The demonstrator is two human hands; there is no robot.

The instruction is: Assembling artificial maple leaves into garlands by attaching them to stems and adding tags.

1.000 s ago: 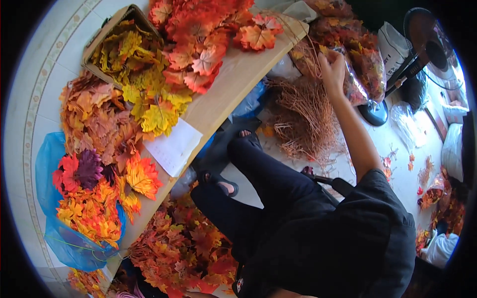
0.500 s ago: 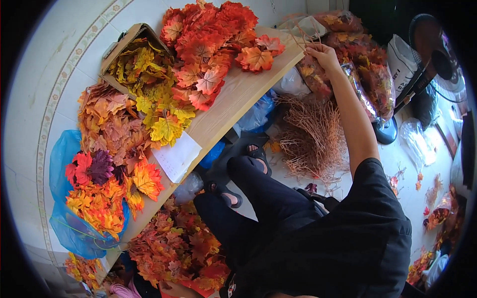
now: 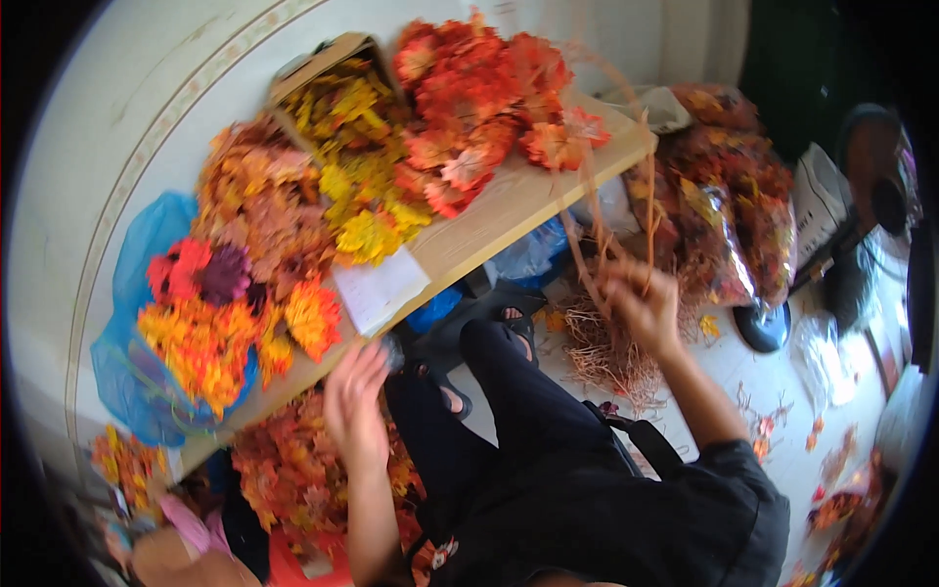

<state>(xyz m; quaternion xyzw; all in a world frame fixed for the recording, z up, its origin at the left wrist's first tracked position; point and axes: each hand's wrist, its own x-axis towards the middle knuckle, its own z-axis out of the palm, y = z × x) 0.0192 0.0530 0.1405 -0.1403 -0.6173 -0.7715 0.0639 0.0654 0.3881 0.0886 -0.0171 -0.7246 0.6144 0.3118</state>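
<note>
Pale wall (image 3: 176,108) curves behind the wooden table (image 3: 499,210), beyond the fingers of your left hand (image 3: 357,396) and your right hand (image 3: 641,298). Compared with half a second ago, when your right arm reaches out to the table's far corner, that hand is drawn back toward your body, and your left hand is raised beside the table's near edge. As a judgement, this brings the work in hand, the thin brown stems (image 3: 590,181), within easier reach of both hands. Your right fingers are closed on these stems, which rise in a loose loop above the knuckles, blurred by motion; your left fingers are extended, blurred and apparently holding nothing. Below and just left of your right fingers, on the floor (image 3: 782,377), lies a bundle of brown twigs (image 3: 611,357). Just beyond your left fingers, a white sheet (image 3: 381,289) rests on the table; farther beyond are yellow leaves (image 3: 362,108) spilling from a cardboard box (image 3: 311,65), with red leaves (image 3: 460,98) to their right. Left of your left fingers sits a blue bag (image 3: 127,342) beside orange leaves (image 3: 196,347). Up and right of your right fingers stand clear bags of leaves (image 3: 753,196) and a fan (image 3: 875,176); below and left of your left fingers, a person in pink (image 3: 191,528) is partly visible.
</note>
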